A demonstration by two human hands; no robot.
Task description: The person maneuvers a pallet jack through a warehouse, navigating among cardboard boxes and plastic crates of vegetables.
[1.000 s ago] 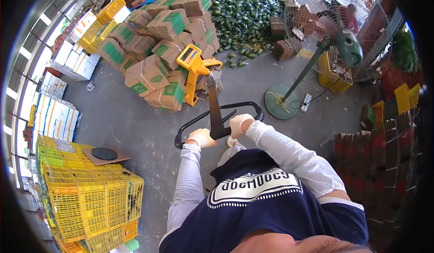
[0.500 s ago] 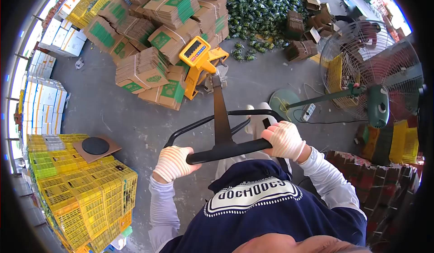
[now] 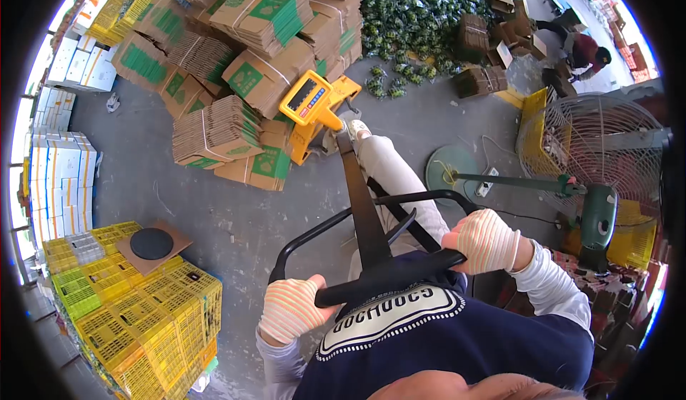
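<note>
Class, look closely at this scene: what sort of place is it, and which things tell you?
Probably a packing shed or warehouse: it has bundled flat cartons, stacked yellow crates and a large heap of green goods.

We count two gloved hands [image 3: 489, 241], one black handle [image 3: 393, 278], one yellow digital display unit [image 3: 306, 97], one pedestal fan [image 3: 599, 218], one power strip [image 3: 487, 182], one black disc [image 3: 151, 243], one cardboard sheet [image 3: 180, 243], one co-worker [image 3: 586, 51] and one produce heap [image 3: 421, 21]. Flattened-carton bundles [image 3: 264, 15], yellow crates [image 3: 143, 314] and white cartons [image 3: 64, 164] overlap too much for us to number.
</note>
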